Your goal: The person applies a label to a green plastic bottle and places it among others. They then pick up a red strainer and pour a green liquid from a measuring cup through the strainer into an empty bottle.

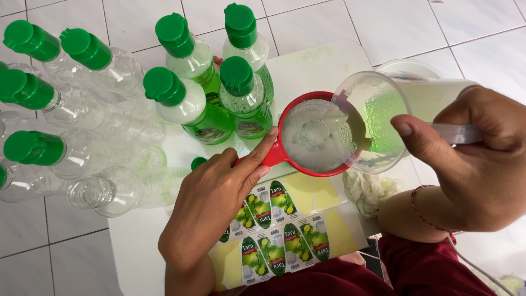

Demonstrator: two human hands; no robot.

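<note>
Head view, left to right: capped bottles [189, 104] of green liquid, then the left hand [211, 205] pinching the red strainer's [320, 137] handle. The right hand [476, 164], fingers wrapped round a clear jug [383, 118], pours foamy liquid through; steady tilt needed next.

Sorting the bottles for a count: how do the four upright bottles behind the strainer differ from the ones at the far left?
The upright bottles hold green liquid with foam above it; the bottles at the left look clear and empty. The upright bottles stand on the white board; the left ones lie tipped in a heap, and one near the left hand has no cap. Most of both groups have green caps.
</note>
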